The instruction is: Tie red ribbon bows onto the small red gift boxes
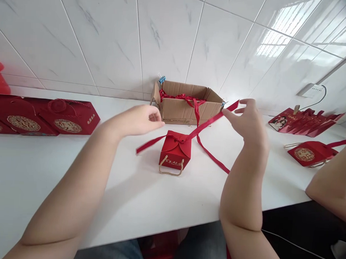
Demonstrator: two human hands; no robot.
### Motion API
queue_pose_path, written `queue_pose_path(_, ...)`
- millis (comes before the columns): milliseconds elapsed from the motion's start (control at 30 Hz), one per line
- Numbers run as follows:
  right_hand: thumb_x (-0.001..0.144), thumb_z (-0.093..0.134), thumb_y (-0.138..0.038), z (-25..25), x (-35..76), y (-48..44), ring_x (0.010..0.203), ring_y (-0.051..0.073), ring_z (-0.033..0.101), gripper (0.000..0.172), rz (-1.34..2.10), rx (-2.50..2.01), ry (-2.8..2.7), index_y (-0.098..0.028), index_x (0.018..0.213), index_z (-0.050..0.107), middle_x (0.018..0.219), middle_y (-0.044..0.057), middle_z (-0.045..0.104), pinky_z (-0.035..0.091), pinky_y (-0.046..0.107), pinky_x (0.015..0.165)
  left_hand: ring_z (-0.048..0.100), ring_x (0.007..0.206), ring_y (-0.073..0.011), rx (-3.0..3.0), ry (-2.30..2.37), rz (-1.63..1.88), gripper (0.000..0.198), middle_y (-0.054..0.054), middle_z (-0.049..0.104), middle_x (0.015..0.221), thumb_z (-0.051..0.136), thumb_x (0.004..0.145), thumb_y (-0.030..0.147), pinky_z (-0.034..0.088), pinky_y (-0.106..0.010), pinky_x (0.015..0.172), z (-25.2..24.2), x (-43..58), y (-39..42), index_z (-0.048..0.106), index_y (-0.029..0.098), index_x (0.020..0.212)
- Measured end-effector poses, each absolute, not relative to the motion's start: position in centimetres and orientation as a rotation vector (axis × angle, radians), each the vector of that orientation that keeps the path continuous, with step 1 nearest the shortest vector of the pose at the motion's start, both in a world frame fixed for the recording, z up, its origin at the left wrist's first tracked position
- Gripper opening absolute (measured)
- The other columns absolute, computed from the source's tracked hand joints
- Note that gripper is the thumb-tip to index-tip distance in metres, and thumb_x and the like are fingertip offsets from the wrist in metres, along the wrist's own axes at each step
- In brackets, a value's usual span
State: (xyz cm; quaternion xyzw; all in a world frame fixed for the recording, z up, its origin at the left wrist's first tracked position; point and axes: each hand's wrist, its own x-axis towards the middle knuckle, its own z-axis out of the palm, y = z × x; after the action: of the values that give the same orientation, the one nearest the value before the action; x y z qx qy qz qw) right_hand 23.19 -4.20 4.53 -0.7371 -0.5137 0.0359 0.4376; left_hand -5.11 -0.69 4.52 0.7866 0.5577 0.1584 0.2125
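A small red gift box (174, 150) with gold lettering and a twisted rope handle (171, 173) stands on the white table in front of me. Across its closed top runs a red ribbon (206, 124), one end hanging loose to the left. My right hand (246, 117) pinches the ribbon's other end, raised to the right of the box. Above and left of the box is my left hand (144, 120), fingers curled; whether anything is between them cannot be made out. Another ribbon (213, 157) trails from the carton down to the right.
Behind the box, a cardboard carton (188, 111) holds red ribbons, with blue binder clips (161, 79) at its corners. Larger red boxes (67, 119) line the left. On the right lie red bags (305, 122), another red box (309, 153) and a co-worker's arm (333, 178).
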Motion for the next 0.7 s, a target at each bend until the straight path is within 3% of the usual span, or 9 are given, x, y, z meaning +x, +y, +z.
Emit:
queue_pose_path(67, 0.074, 0.071, -0.043, 4.4, 23.1, -4.4, 0.102, 0.031, 0.06, 0.062, 0.009, -1.847, -1.359, -0.022, 0.129, 0.048, 0.12, 0.017, 0.059, 0.053, 0.047, 0.074, 0.059, 0.093, -0.0215, 2.341, 1.468, 0.354, 0.028, -0.002, 0.062, 0.113, 0.056, 0.078, 0.044, 0.043, -0.029, 0.069, 3.5, -4.2, -0.5, 0.063, 0.027, 0.099)
queue_pose_path(133, 0.079, 0.066, -0.039, 4.2, 22.5, -4.7, 0.105, 0.029, 0.059, 0.054, 0.02, -1.751, -1.577, -0.024, 0.128, 0.051, 0.122, 0.015, 0.058, 0.053, 0.046, 0.078, 0.059, 0.098, -0.0225, 2.442, 1.378, 0.253, 0.029, -0.002, 0.058, 0.123, 0.052, 0.079, 0.04, 0.045, -0.029, 0.07, 2.8, -3.2, -0.4, 0.061, 0.028, 0.105)
queue_pose_path(267, 0.084, 0.059, -0.028, 2.4, 20.6, -4.6, 0.108, 0.024, 0.059, 0.03, 0.31, -1.456, -2.248, -0.027, 0.114, 0.065, 0.12, 0.007, 0.062, 0.051, 0.042, 0.089, 0.062, 0.085, -0.0211, 2.472, 1.277, 0.049, 0.024, -0.005, 0.06, 0.115, 0.051, 0.079, 0.035, 0.045, -0.03, 0.062, 1.9, -2.0, -0.3, 0.059, 0.025, 0.099)
queue_pose_path(367, 0.087, 0.054, -0.023, -0.4, 19.4, -4.2, 0.101, 0.022, 0.06, 0.017, 0.465, -1.294, -2.387, -0.025, 0.095, 0.069, 0.11, 0.006, 0.064, 0.051, 0.038, 0.083, 0.061, 0.074, -0.0196, 2.468, 1.232, 0.027, 0.017, -0.008, 0.06, 0.107, 0.05, 0.08, 0.035, 0.043, -0.03, 0.057, 1.2, -1.9, 0.1, 0.057, 0.023, 0.089)
queue_pose_path(533, 0.091, 0.047, -0.02, -4.1, 19.0, -4.1, 0.085, 0.02, 0.056, 0.014, 0.342, -1.174, -2.199, -0.021, 0.083, 0.057, 0.096, 0.008, 0.058, 0.049, 0.038, 0.077, 0.057, 0.068, -0.0188, 2.474, 1.187, 0.09, 0.011, -0.008, 0.06, 0.097, 0.05, 0.08, 0.032, 0.039, -0.03, 0.056, 0.8, -2.1, 0.4, 0.056, 0.022, 0.079)
queue_pose_path(700, 0.092, 0.044, -0.019, -4.9, 19.5, -4.5, 0.089, 0.022, 0.054, 0.011, 0.258, -1.192, -2.148, -0.022, 0.082, 0.049, 0.098, 0.01, 0.051, 0.048, 0.041, 0.081, 0.054, 0.063, -0.0179, 2.419, 1.155, 0.075, 0.01, -0.009, 0.061, 0.092, 0.054, 0.077, 0.029, 0.034, -0.03, 0.053, 1.2, -2.3, 0.5, 0.057, 0.021, 0.072)
